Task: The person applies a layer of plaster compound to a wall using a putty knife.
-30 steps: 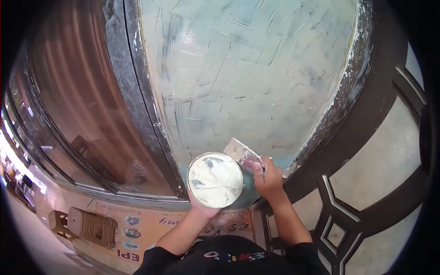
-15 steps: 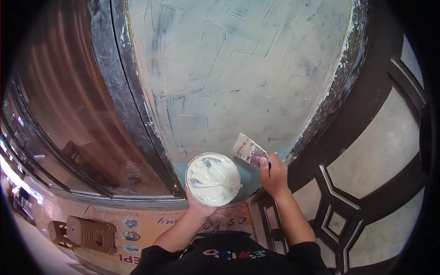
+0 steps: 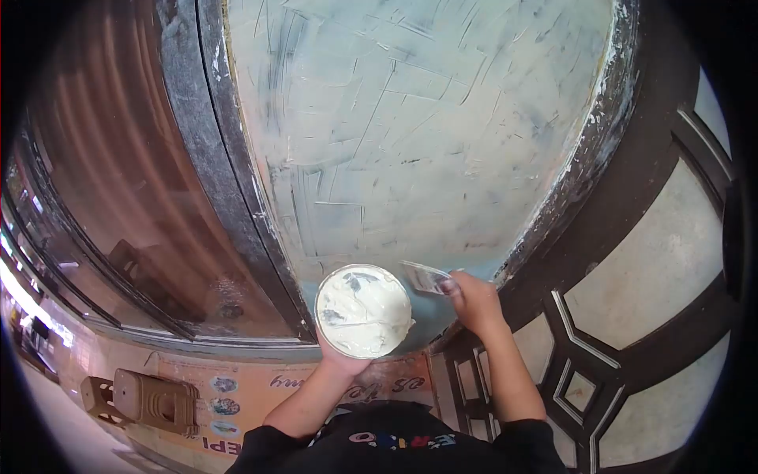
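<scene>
My left hand (image 3: 345,360) holds a round tub (image 3: 363,310) of white paste from beneath, its open top facing up. Smears of grey show on the paste. In my right hand (image 3: 475,302) is a flat scraper (image 3: 428,278) with a whitish blade, gripped at its reddish handle. The blade points left, just beside the tub's right rim, and looks apart from it. Behind both stands a wall panel (image 3: 410,134) coated unevenly in pale white and grey-blue, with many scratch-like marks.
A dark wooden frame (image 3: 197,118) and a glass pane (image 3: 118,142) are at the left. Brown stacked stools (image 3: 154,401) stand at lower left by an orange banner (image 3: 276,387). A dark door with pale panels (image 3: 647,253) fills the right side.
The scraper has tilted so its blade lies flatter and lower, seen more edge-on. My right hand has turned and shifted slightly right. The tub has barely moved.
</scene>
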Tool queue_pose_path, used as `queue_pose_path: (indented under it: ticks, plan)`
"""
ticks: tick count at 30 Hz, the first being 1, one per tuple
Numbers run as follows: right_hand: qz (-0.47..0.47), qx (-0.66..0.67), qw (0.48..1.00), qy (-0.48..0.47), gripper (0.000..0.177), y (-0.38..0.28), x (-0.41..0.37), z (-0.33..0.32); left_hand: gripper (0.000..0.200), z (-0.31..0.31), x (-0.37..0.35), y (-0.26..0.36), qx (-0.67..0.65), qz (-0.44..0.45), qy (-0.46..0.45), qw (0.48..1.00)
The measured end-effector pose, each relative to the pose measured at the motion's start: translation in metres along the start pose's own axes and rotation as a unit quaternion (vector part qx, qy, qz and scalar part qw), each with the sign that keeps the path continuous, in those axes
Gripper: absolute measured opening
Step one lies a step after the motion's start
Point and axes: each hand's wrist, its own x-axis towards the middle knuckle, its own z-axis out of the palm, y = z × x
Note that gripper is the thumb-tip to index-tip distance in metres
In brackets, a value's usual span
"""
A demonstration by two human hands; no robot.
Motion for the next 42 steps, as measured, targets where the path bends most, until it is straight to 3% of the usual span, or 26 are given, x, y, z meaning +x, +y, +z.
queue_pose_path:
  ticks: [1, 2, 4, 7, 10, 14, 16, 18, 20, 22, 24, 28, 31, 34, 38, 42]
  plan:
    - [0.057, 0.009, 0.998, 0.021, 0.017, 0.000, 0.000, -0.003, 0.068, 0.000, 0.000, -0.001, -0.012, -0.002, -0.011, 1.000]
    - [0.056, 0.010, 0.998, 0.019, 0.017, -0.001, 0.002, -0.004, 0.068, -0.001, -0.001, -0.002, -0.012, -0.001, -0.010, 1.000]
    - [0.088, 0.112, 0.980, 0.138, 0.020, -0.001, 0.006, -0.007, 0.068, -0.002, 0.001, -0.005, -0.039, -0.011, -0.027, 0.999]
    - [0.126, 0.203, 0.956, 0.172, 0.024, 0.016, -0.002, -0.001, 0.069, -0.007, 0.003, -0.011, -0.023, 0.002, -0.028, 0.999]
    - [0.180, 0.285, 0.933, 0.128, 0.027, 0.014, -0.009, -0.013, 0.068, -0.011, 0.005, -0.014, -0.002, 0.020, 0.029, 0.999]
    - [0.140, 0.388, 0.905, 0.106, 0.029, 0.039, -0.014, -0.012, 0.069, -0.015, 0.011, -0.023, 0.011, 0.032, 0.022, 0.999]
    - [0.145, 0.529, 0.835, 0.049, 0.028, 0.041, -0.013, -0.019, 0.069, -0.008, 0.014, -0.028, 0.007, 0.041, 0.024, 0.999]
    - [0.106, 0.534, 0.838, 0.036, 0.026, 0.050, -0.010, -0.024, 0.069, -0.006, 0.018, -0.034, -0.016, 0.033, -0.002, 0.999]
    - [0.151, 0.433, 0.889, 0.003, 0.024, 0.058, -0.008, -0.026, 0.069, -0.010, 0.023, -0.042, 0.085, 0.062, 0.021, 0.994]
    - [0.165, 0.443, 0.881, -0.027, 0.030, 0.054, 0.002, -0.033, 0.070, -0.008, 0.030, -0.051, 0.101, 0.073, 0.039, 0.991]
    - [0.163, 0.563, 0.807, 0.078, 0.045, 0.048, 0.011, -0.035, 0.071, 0.001, 0.033, -0.059, 0.023, 0.055, 0.041, 0.997]
    - [0.150, 0.596, 0.782, 0.106, 0.046, 0.053, 0.024, -0.046, 0.072, 0.001, 0.041, -0.075, 0.017, 0.058, 0.023, 0.998]
    - [0.094, 0.548, 0.820, 0.134, 0.023, 0.069, 0.025, -0.030, 0.072, 0.003, 0.045, -0.085, 0.066, 0.065, 0.009, 0.996]
    - [0.108, 0.550, 0.819, 0.124, 0.022, 0.069, 0.026, -0.024, 0.072, 0.005, 0.052, -0.094, 0.056, 0.080, 0.043, 0.994]
    - [0.090, 0.553, 0.823, 0.097, 0.022, 0.074, 0.024, -0.025, 0.070, 0.009, 0.059, -0.107, 0.000, 0.081, -0.019, 0.997]
    - [0.061, 0.547, 0.831, 0.078, 0.022, 0.084, 0.017, -0.020, 0.070, 0.011, 0.065, -0.117, -0.003, 0.085, -0.019, 0.996]
